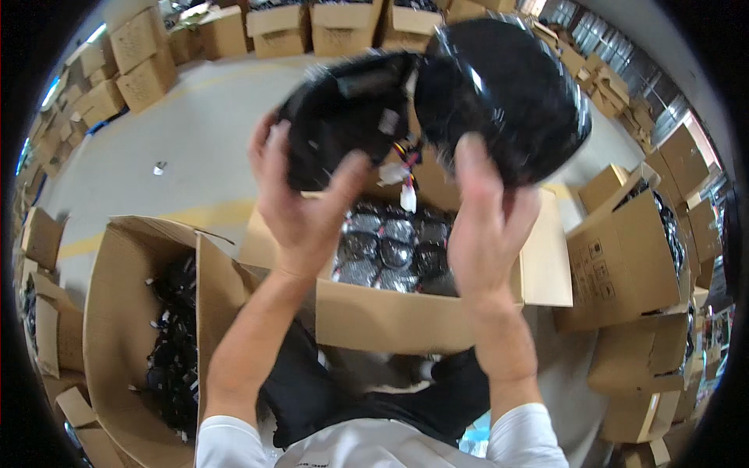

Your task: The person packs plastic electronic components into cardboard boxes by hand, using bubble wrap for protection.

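Observation:
Above the open carton, my left hand (296,195) is closed on a black plastic housing (335,125) with a small white label. Beside it, my right hand (491,210) grips a large, glossy black rounded shell (507,93). The two pieces meet or overlap near their upper edges; whether they are joined I cannot tell. Coloured wires (406,152) with white connectors (408,197) dangle between them. Both pieces and my fingertips are smeared by motion. Below, the cardboard carton (390,316) holds rows of shiny black parts (396,253), apparently wrapped in clear plastic.
To the left stands a tall open carton (140,312) with a heap of small black parts (172,351). Open cartons (624,257) crowd the right side. More boxes (281,31) line the back, beyond a grey floor (211,140) with a yellow stripe.

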`<state>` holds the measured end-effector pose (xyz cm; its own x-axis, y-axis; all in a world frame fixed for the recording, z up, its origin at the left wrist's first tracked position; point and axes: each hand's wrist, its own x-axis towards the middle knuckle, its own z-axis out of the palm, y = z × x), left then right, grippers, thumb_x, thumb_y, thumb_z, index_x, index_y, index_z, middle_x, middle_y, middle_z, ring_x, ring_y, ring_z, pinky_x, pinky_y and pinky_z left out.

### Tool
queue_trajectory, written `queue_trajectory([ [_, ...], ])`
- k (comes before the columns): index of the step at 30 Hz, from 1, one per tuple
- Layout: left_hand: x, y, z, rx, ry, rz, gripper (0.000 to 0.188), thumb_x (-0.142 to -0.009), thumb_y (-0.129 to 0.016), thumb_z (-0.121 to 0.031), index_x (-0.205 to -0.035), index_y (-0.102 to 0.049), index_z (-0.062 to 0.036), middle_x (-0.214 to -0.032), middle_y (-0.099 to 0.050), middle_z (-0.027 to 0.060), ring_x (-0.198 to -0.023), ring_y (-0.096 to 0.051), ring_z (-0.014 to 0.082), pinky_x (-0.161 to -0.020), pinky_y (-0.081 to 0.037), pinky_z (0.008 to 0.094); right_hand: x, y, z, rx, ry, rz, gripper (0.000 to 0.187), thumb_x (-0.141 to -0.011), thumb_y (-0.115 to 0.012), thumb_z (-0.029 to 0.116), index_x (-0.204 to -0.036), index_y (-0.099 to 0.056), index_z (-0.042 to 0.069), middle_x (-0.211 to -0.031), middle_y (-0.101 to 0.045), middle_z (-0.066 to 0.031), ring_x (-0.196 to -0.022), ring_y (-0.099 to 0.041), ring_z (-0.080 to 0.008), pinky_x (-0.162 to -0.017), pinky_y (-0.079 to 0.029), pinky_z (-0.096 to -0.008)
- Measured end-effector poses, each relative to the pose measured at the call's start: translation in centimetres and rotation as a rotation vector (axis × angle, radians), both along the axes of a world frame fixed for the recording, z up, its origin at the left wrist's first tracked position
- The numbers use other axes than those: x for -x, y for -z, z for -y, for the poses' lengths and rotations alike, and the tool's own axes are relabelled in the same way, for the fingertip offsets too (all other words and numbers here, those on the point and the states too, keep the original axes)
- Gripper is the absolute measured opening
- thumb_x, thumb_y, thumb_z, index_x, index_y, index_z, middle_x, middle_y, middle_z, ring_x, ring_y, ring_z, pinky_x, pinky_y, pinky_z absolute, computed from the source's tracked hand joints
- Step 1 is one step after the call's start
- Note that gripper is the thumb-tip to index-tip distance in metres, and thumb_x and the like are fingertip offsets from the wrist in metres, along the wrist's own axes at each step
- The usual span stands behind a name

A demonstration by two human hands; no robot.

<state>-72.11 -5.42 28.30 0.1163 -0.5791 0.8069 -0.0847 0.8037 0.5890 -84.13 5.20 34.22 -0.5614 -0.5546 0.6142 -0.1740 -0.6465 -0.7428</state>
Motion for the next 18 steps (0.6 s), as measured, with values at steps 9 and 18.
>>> queue_trajectory([
  [9,-0.5,6.7,6.0,-0.802,0.454,-0.388,0.038,-0.085,-0.076,-0.022,-0.112,-0.061,0.0017,-0.104,-0.064,0.0076,-0.091,-0.059,0.0144,-0.085,-0.048,0.0295,18.1,10.4,4.4,-0.635,0.197,-0.286,0.039,-0.087,-0.07,0.027,-0.11,-0.065,-0.004,-0.099,-0.07,-0.0094,-0.09,-0.063,-0.0141,-0.082,-0.05,-0.0307],
  [18,1.9,9.0,5.8,-1.112,0.555,-0.36,0.048,-0.085,-0.076,-0.021,-0.12,-0.057,0.0067,-0.11,-0.063,0.0119,-0.101,-0.058,0.0156,-0.094,-0.044,0.0305,36.6,44.0,-3.2,-1.529,0.226,0.081,0.027,-0.09,-0.07,0.014,-0.113,-0.062,0.0,-0.095,-0.069,-0.0111,-0.085,-0.066,-0.0241,-0.072,-0.055,-0.0434],
])
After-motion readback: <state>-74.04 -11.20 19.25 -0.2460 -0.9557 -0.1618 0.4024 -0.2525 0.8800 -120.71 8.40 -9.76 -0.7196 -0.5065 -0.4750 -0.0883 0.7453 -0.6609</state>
